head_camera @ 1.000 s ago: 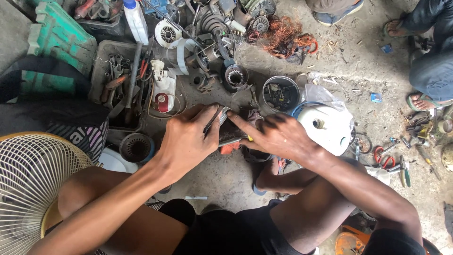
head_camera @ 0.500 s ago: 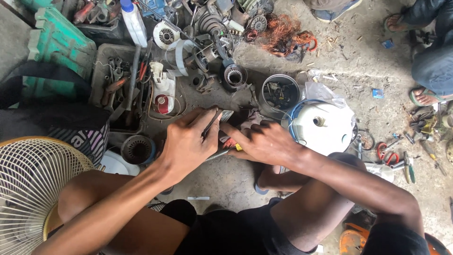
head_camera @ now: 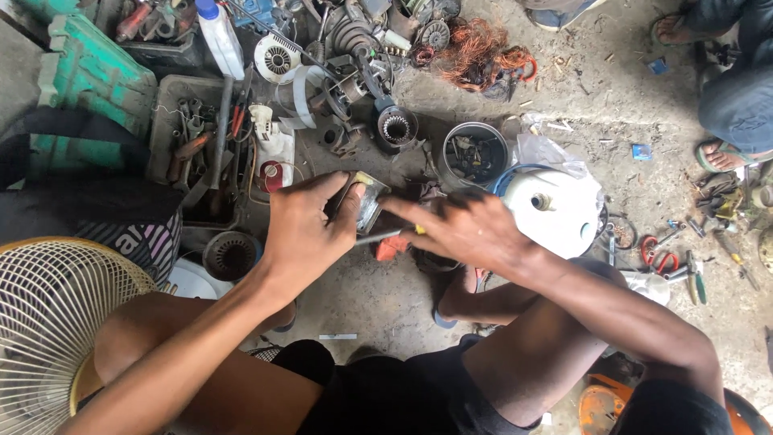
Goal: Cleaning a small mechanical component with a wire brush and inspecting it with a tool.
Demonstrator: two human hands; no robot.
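Left hand (head_camera: 302, 229) has lifted a flat metal plate (head_camera: 369, 203), fingers clamped on its edge, over the concrete floor (head_camera: 378, 298) centre, while right hand (head_camera: 467, 229), fingers closed on a screwdriver (head_camera: 385, 237), now presses its shaft under the plate.

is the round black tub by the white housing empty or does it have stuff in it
Not empty: the round black tub stands upright, open-topped, with small dark metal bits on its bottom.

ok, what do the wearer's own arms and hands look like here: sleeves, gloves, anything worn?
Both arms are bare to the frame edge: no sleeves show. The left hand and the right hand are bare too, with no gloves, watch, rings or bands visible. Dark clothing shows only at the torso.
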